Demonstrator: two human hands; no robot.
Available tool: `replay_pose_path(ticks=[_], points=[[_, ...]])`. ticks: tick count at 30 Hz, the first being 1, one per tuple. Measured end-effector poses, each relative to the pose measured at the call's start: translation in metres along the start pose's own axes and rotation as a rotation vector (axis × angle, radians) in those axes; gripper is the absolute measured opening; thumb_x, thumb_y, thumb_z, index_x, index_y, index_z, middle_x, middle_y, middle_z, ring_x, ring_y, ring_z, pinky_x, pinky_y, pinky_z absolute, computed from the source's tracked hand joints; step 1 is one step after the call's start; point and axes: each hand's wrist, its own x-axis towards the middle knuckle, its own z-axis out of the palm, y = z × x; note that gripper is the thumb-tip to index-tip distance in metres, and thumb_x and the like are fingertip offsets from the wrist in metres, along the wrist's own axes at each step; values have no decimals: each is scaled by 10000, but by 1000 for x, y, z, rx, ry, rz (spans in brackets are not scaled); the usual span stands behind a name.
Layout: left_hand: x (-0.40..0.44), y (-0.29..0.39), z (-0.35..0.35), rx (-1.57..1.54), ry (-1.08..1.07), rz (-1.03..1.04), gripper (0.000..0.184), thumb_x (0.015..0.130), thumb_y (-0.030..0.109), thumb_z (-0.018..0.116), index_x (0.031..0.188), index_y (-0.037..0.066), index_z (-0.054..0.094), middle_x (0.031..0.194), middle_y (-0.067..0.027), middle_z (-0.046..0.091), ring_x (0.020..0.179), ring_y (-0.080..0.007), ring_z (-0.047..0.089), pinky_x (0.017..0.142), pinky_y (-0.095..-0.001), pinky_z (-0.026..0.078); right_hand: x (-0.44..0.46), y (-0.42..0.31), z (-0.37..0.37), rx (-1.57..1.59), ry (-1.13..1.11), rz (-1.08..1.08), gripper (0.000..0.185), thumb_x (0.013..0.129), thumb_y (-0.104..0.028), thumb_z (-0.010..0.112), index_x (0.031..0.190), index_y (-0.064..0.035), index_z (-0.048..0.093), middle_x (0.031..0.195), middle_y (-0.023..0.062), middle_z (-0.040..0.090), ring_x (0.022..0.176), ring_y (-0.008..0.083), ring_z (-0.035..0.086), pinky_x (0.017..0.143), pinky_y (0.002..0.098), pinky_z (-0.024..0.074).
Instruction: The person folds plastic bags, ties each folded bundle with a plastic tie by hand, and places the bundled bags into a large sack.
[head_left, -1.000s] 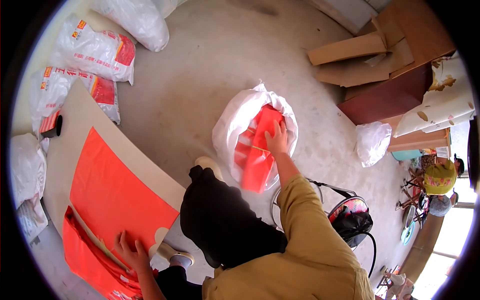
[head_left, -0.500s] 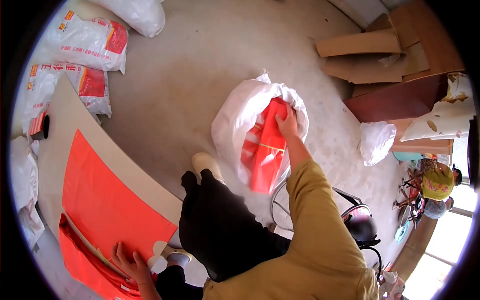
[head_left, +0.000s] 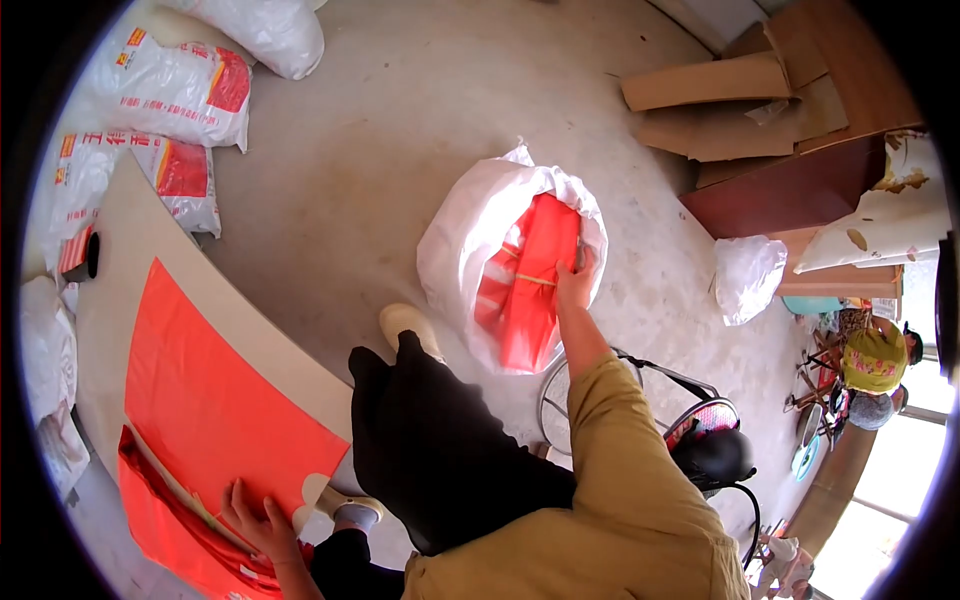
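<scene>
One white plastic sack [head_left: 452, 235] holds two yellow-banded red plastic bundles [head_left: 550, 235], one pinched edgewise by the right hand [head_left: 575, 284], now lower; left of the sack, the left hand [head_left: 264, 526] rests spread-fingered on one red sheet [head_left: 215, 370].

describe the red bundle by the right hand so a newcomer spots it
Find the open white sack on the floor. Inside, the red bundle lies uppermost, a yellow band across it. Unlike the red pieces beside it, it touches the right hand.

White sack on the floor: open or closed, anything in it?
Open, not empty: the mouth of the white sack gapes toward the camera, and red bundles show inside. How deep they go, cannot tell.
</scene>
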Motion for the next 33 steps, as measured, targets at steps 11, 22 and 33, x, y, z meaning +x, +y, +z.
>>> replay_pose_path(ticks=[11,22,33], points=[[-2,-5,3,-9,6,30,472,945,262,618,1347,19,567,1418,-207,471,1303,-385,458,1110,-474,378,-94,24,-19,-250,12,-182,643,915,-276,718,1420,37,472,1329,209,600,1185,284,606,999,377,485],[-1,0,2,0,15,26,475,934,276,635,1329,19,573,1406,-207,479,1284,-387,470,1094,-469,389,-95,28,2,-251,27,42,417,904,-253,726,1196,31,639,1114,188,691,1004,286,656,907,392,504],[0,-3,5,6,30,49,491,925,291,644,1320,8,575,1394,-206,483,1265,-385,484,1085,-473,396,-81,152,-71,-603,-67,93,581,875,-335,693,1302,40,571,1192,258,634,1046,413,637,930,482,510]])
